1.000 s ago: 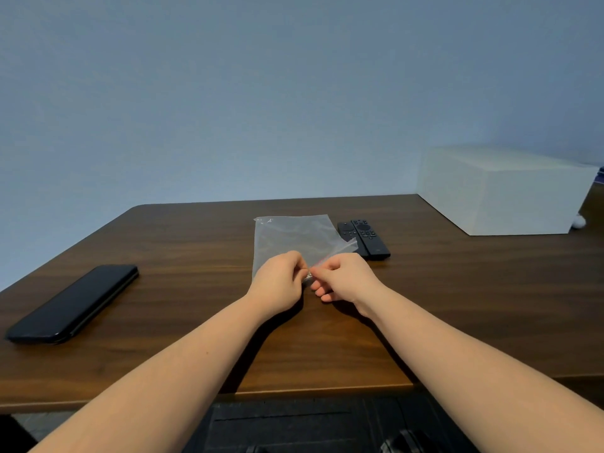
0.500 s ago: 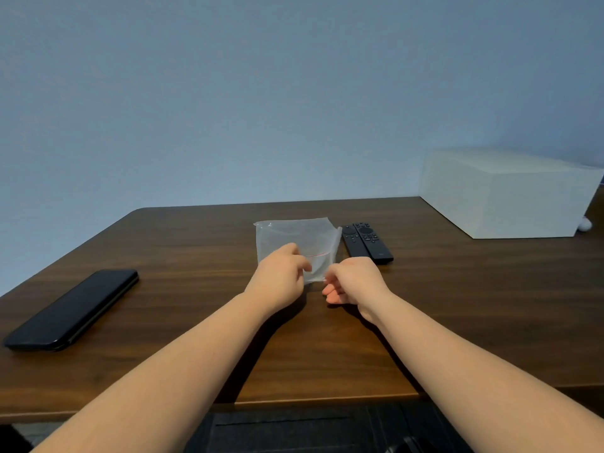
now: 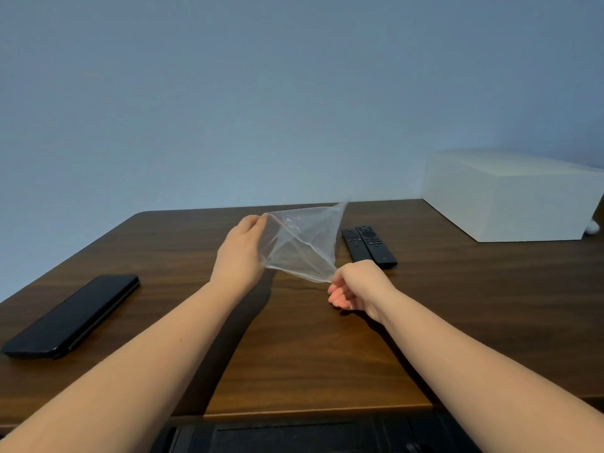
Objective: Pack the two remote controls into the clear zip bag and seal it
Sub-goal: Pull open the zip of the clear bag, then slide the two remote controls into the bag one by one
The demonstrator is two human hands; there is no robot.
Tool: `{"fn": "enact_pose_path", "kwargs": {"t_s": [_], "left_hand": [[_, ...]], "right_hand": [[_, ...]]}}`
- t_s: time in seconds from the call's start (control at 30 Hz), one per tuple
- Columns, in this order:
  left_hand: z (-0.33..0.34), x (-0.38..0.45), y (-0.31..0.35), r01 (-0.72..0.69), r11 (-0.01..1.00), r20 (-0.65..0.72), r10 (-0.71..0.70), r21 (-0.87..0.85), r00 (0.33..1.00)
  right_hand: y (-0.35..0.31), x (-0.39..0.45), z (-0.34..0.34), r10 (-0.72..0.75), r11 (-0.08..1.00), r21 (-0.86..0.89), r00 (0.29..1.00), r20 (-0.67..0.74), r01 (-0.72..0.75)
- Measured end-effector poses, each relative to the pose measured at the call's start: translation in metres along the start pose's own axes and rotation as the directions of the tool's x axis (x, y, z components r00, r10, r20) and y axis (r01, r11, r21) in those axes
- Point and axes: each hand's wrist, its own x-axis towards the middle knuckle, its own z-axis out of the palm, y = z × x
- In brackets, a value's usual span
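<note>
A clear zip bag [image 3: 302, 245] with a thin red zip line is lifted off the table and stretched between my hands, its mouth pulled apart. My left hand [image 3: 240, 251] pinches the bag's upper left edge. My right hand [image 3: 354, 284] pinches the lower right edge, closer to me. Two black remote controls [image 3: 369, 245] lie side by side on the table just right of the bag, touching each other. Nothing is inside the bag.
The brown wooden table [image 3: 294, 348] spans the view, its front edge near me. A black phone [image 3: 73, 315] lies at the left. A large white box [image 3: 513, 194] stands at the back right, with a small white object [image 3: 592, 226] beside it.
The bag has come up off the table. My hands have moved apart, the left up and away, the right toward me, and the bag's mouth has spread open.
</note>
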Motion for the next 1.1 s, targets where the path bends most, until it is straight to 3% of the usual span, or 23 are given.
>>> {"fn": "enact_pose_path", "kwargs": {"t_s": [0.13,0.23,0.27,0.33,0.4,0.43,0.53,0.8,1.0,1.1], "left_hand": [[-0.002,-0.007,-0.005,-0.081,0.997,0.016,0.081,-0.014,0.997],[0.006,-0.013,-0.003,-0.146,0.989,0.066,0.144,0.020,0.987],[0.009,-0.014,-0.002,-0.167,0.985,0.089,0.163,0.033,0.983],[0.013,-0.015,0.001,-0.182,0.983,0.133,0.176,0.036,0.975],[0.017,-0.015,0.005,-0.152,0.988,0.126,0.150,0.004,0.981],[0.019,-0.016,0.008,-0.132,0.991,0.100,0.134,-0.026,0.986],[0.022,-0.014,0.013,-0.070,0.992,-0.007,0.069,-0.108,0.998],[0.030,-0.007,0.009,-0.101,0.995,-0.128,0.100,-0.004,0.987],[0.034,-0.008,0.011,-0.050,0.999,-0.054,0.051,0.018,0.997],[0.039,-0.006,0.010,-0.037,0.999,0.007,0.036,0.021,0.999]], "right_hand": [[-0.002,0.000,0.001,0.048,0.995,-0.093,0.998,0.045,-0.044],[0.005,0.001,0.001,-0.188,0.936,-0.315,0.980,-0.063,0.159],[0.009,0.002,-0.001,-0.329,0.869,-0.426,0.937,-0.117,0.252],[0.017,0.003,-0.012,-0.607,0.663,-0.662,0.769,-0.202,0.349],[0.021,0.008,-0.024,-0.739,0.524,-0.787,0.633,-0.230,0.326],[0.021,0.011,-0.029,-0.753,0.490,-0.823,0.614,-0.234,0.287],[0.020,0.020,-0.034,-0.723,0.427,-0.890,0.651,-0.230,0.159],[0.008,0.029,-0.032,-0.632,0.400,-0.917,0.719,-0.289,-0.017],[0.004,0.040,-0.032,-0.664,0.327,-0.943,0.693,-0.281,-0.069],[0.004,0.045,-0.033,-0.673,0.376,-0.926,0.676,-0.301,-0.038]]}}
